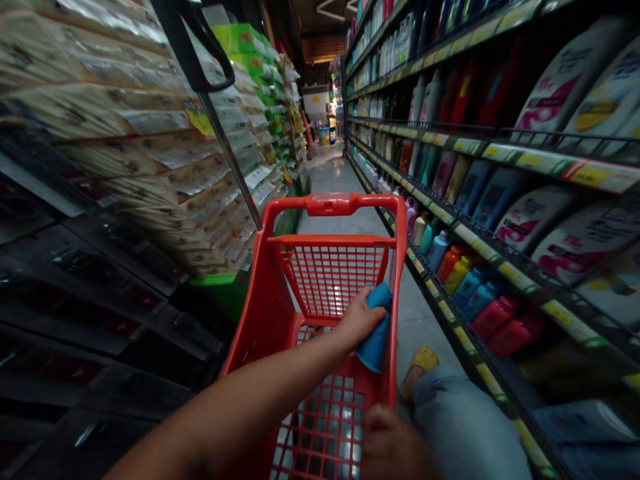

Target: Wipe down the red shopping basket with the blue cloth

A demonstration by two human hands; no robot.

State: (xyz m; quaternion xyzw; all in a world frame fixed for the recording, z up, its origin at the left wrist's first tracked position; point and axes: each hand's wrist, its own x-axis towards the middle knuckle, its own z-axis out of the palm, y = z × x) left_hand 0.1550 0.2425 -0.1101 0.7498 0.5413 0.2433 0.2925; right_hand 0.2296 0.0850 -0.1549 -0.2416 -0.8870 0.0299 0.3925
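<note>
Aisle floor (325, 180), glossy grey, beyond red shopping cart (340, 203), between stocked shelves (450, 147)

A crumpled blue cloth (376, 328) hangs from the left hand (357, 320); it sits inside the red plastic shopping cart (340, 204); the right hand (393, 443) lies low by the cart's near end.

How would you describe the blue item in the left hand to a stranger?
Start at the red shopping cart in the aisle. Over the cart, the person's left hand holds a folded blue item, perhaps cloth. Unlike the blue bottles shelved nearby, it is in hand.
</note>
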